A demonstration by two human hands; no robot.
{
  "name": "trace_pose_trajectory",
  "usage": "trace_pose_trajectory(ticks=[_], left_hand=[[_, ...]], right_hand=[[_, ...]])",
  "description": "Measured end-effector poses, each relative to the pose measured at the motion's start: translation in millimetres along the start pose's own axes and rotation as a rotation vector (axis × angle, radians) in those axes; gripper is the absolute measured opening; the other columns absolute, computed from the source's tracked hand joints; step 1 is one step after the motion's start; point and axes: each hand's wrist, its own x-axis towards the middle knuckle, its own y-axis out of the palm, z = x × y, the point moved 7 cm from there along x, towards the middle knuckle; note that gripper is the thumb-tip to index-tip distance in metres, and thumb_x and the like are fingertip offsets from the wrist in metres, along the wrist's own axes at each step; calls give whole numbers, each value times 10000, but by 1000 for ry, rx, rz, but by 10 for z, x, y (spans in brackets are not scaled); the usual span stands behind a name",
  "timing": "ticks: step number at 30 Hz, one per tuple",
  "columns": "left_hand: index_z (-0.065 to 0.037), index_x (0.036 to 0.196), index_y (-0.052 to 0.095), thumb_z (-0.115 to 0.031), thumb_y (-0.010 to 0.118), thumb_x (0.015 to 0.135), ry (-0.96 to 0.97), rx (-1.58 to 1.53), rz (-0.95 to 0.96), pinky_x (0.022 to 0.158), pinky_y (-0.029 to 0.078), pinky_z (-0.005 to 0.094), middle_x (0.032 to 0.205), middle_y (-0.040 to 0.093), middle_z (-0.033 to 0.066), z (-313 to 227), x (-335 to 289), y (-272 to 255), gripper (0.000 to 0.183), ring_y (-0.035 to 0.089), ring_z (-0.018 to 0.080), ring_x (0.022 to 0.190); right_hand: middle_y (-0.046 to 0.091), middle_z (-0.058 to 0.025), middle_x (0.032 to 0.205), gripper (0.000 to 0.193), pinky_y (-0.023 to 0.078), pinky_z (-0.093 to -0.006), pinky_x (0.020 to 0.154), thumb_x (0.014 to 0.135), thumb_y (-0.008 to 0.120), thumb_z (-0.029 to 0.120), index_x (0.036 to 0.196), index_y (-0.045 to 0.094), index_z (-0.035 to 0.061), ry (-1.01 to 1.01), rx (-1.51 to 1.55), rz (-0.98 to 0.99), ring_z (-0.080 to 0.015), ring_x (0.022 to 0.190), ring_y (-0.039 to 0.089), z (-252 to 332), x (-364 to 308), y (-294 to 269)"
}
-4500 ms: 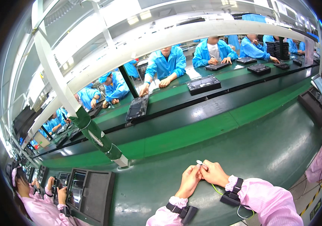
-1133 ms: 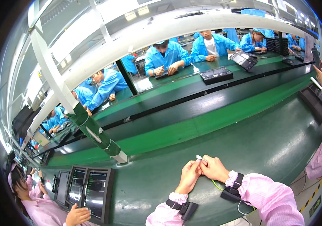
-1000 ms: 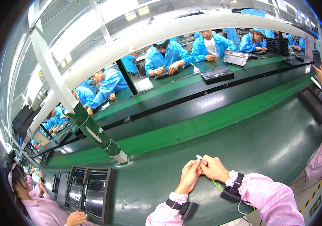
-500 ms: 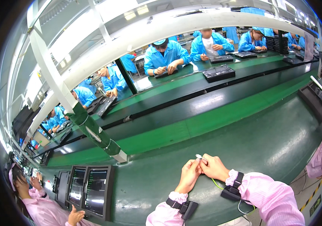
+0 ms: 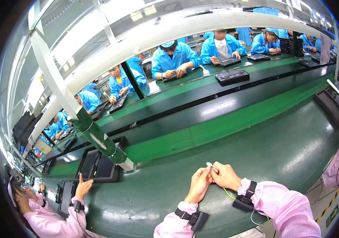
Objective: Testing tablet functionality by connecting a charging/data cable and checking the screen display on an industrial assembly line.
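Above the green worktop (image 5: 169, 190), my left hand (image 5: 199, 183) and my right hand (image 5: 225, 176) meet with their fingertips pressed together. Both are closed on a small white piece (image 5: 209, 164), whose tip sticks out past the fingers. Its kind is too small to make out, and the rest is hidden by the fingers. A thin yellow-green cord (image 5: 229, 194) runs from beneath my right hand toward the wrist. Each wrist, at the end of a pink striped sleeve, bears a black strap with a black box, the right box (image 5: 242, 203) and the left box (image 5: 199, 221).
At the left, a co-worker in pink (image 5: 58, 222) reaches toward a black tray with two dark panels (image 5: 116, 174) behind a post (image 5: 102, 141). Another black tray (image 5: 330, 104) lies at the right. Beyond the conveyor (image 5: 201, 111), people in blue handle black units.
The co-worker's tray at the left has moved away from me, toward the conveyor and behind the post. A black unit on the line has shifted slightly right. My hands have stayed in place.
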Motion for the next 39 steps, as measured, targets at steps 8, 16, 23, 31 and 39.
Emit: trace_pose_trajectory(ticks=[8,16,23,31,39], left_hand=[[-49,825,494,-170,462,943,-10,-35,13,666,449,293,759,530,19,36,22,-18,172,469,104,634],[-59,820,496,-173,473,938,9,-13,24,661,447,287,766,543,19,20,28,-20,166,467,99,633],[-65,816,489,-181,488,934,-21,-37,-2,662,443,279,745,524,6,38,21,-25,165,468,96,633],[-64,829,494,-180,483,936,3,-17,0,660,441,271,717,505,1,16,18,-31,158,465,93,628],[-61,834,498,-179,473,939,14,-14,8,660,444,281,720,511,6,16,34,-40,160,468,98,629]], right_hand=[[559,-147,572,165,437,-349,467,832,545,103,728,475,-4,20,-17,2,-251,494,578,11,0,-10],[555,-150,572,170,443,-354,474,832,541,107,722,468,-1,-26,-42,-11,-275,503,583,-9,13,6],[569,-163,587,168,448,-359,477,832,537,108,722,469,0,-11,-38,-7,-288,511,590,-10,6,1],[576,-160,587,162,446,-350,471,832,536,106,728,474,0,-11,-40,-2,-280,515,597,-22,15,25],[566,-157,578,168,439,-353,468,832,538,105,723,467,-2,-24,-52,-16,-275,506,590,-3,22,10]])
